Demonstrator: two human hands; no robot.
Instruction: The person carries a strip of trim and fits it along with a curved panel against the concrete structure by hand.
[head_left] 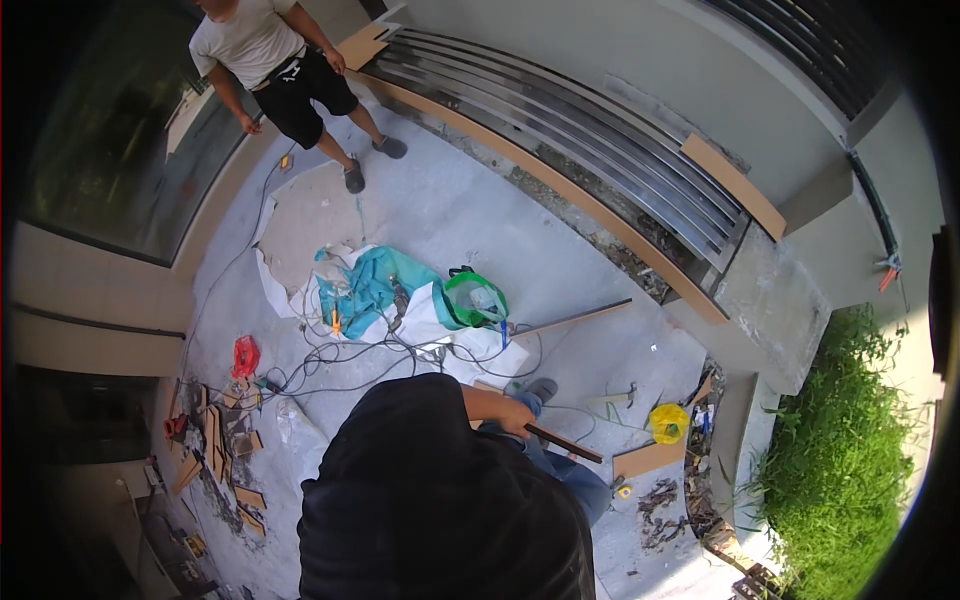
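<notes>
My left arm, in a black sleeve, bends across the lower middle of the head view. Its bare forearm ends in my left hand (515, 415), closed round a narrow dark strip with a brown edge (566, 442). The strip slants down to the right over my jeans (575, 478); my arm hides its other end. Just past the hand, one grey shoe (542, 389) stands on the pale floor. I cannot see my right hand; it is hidden by my clothing or outside the picture.
Tangled cables (390, 345) surround a teal sheet (375, 285) and a green bag (475, 300). Wood offcuts (215, 440) lie left, a hammer (620, 396) and yellow bag (668, 423) right. Another person (275, 60) stands at the back left, beside a slatted metal frame (570, 120).
</notes>
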